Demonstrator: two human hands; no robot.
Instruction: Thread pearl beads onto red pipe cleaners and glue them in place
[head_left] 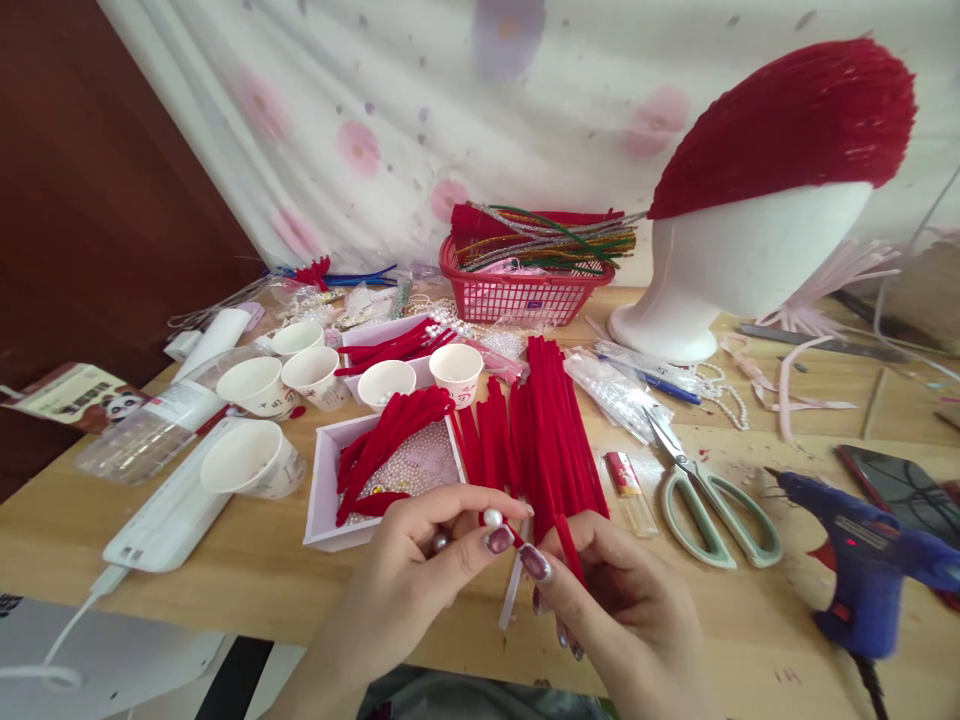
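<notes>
Over the front of the table my left hand pinches the end of a red pipe cleaner between thumb and forefinger. A white pearl bead sits at those fingertips; another pearl shows by the curled fingers. My right hand grips the same pipe cleaner, its thumb tip nearly meeting the left thumb. Just behind the hands lies a thick bundle of red pipe cleaners. Left of it, a white box contains small pearls and bent red pieces. A translucent stick lies under the hands.
Scissors and a blue glue gun lie at the right. Several paper cups stand at the left beside a white power bank. Behind are a red basket and a white foam head wearing a red fuzzy covering.
</notes>
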